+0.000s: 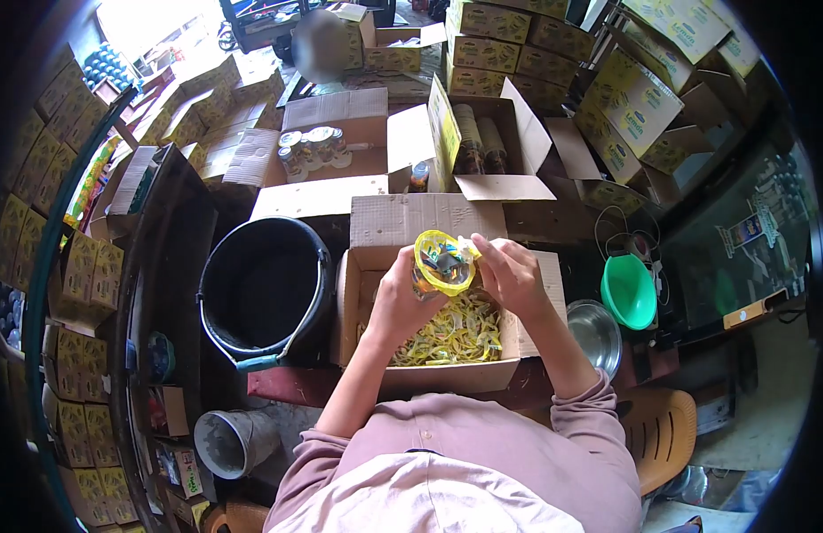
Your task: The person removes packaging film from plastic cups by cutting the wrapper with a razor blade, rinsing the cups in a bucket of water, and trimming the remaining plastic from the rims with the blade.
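Observation:
My left hand (pixel 401 299) is wrapped round a small clear container with a yellow rim (pixel 444 264), held upright above an open carton (pixel 447 379). Dark and coloured pieces show inside its mouth. At the right side of the rim, the fingers of my right hand (pixel 509 274) are pinched on a bit of yellow and clear wrapping. Below both hands, the carton holds a heap of small yellow-green strips or packets (pixel 456 333); what they are is too small to tell.
A black bucket (pixel 266 289) stands left of the carton. Beyond are a box of jars (pixel 314 151) and a box with stacked cups (pixel 480 147). A green bowl (pixel 628 291) and a metal bowl (pixel 594 336) sit right. Yellow cartons (pixel 491 44) are stacked behind.

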Demonstrator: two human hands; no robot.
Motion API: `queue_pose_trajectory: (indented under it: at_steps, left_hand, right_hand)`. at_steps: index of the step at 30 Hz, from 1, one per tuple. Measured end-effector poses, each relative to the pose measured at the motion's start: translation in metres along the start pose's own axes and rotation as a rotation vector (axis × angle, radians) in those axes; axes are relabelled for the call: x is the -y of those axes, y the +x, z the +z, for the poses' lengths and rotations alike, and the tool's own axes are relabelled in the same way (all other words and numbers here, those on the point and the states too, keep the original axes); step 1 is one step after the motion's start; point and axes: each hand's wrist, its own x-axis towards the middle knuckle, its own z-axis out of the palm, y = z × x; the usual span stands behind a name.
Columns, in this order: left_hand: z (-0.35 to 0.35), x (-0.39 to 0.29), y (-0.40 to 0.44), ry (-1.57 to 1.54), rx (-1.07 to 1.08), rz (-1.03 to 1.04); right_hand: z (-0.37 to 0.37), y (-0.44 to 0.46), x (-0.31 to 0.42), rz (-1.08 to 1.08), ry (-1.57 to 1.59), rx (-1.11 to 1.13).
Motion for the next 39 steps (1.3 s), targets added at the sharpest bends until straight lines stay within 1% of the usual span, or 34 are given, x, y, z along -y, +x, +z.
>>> queue_pose_trajectory:
  at_steps: [3,6,11,15,18,21,24,26,28,29,32,33,36,39]
  left_hand:
    - [-0.002,-0.004,0.000,-0.028,0.018,0.025]
    - [-0.004,-0.006,-0.001,-0.074,0.067,-0.019]
    - [-0.008,-0.005,0.002,-0.089,0.129,0.024]
    - [-0.003,-0.004,0.000,-0.092,0.163,0.071]
    - [-0.011,-0.001,0.002,-0.167,0.334,-0.055]
    - [-0.006,0.003,0.000,-0.419,0.411,-0.045]
    - [-0.006,0.011,-0.003,-0.675,0.568,-0.153]
    - [-0.009,0.009,-0.002,-0.783,0.669,-0.259]
    - [-0.008,0.019,0.000,-0.910,0.768,-0.328]
    - [-0.008,0.020,0.000,-0.955,0.782,-0.321]
    - [-0.010,0.029,0.008,-1.070,0.918,-0.306]
    - [-0.010,0.026,0.010,-1.056,0.919,-0.280]
    - [-0.011,0.028,0.010,-1.120,0.940,-0.306]
    - [-0.015,0.026,0.013,-1.215,1.007,-0.319]
  right_hand:
    - [0.000,-0.002,-0.004,-0.007,0.001,-0.013]
    - [0.000,-0.002,-0.004,-0.019,0.001,-0.018]
    - [-0.002,-0.005,-0.002,0.004,0.011,0.017]
    - [-0.001,-0.004,0.002,-0.017,0.005,0.025]
    - [-0.002,-0.004,0.001,-0.029,0.016,0.021]
    - [-0.003,-0.007,0.001,-0.039,0.022,0.022]
    - [0.000,-0.008,-0.001,-0.045,0.038,-0.008]
    - [0.000,-0.007,0.000,-0.024,0.058,-0.006]
    - [0.001,-0.005,0.001,-0.074,0.073,-0.011]
    - [0.002,-0.003,0.002,-0.099,0.079,-0.014]
    - [0.004,-0.001,0.003,-0.153,0.039,-0.019]
    - [0.006,-0.004,0.002,-0.134,0.056,-0.024]
    - [0.009,-0.005,0.000,-0.155,0.066,-0.032]
    - [0.010,-0.007,0.000,-0.151,0.076,-0.019]
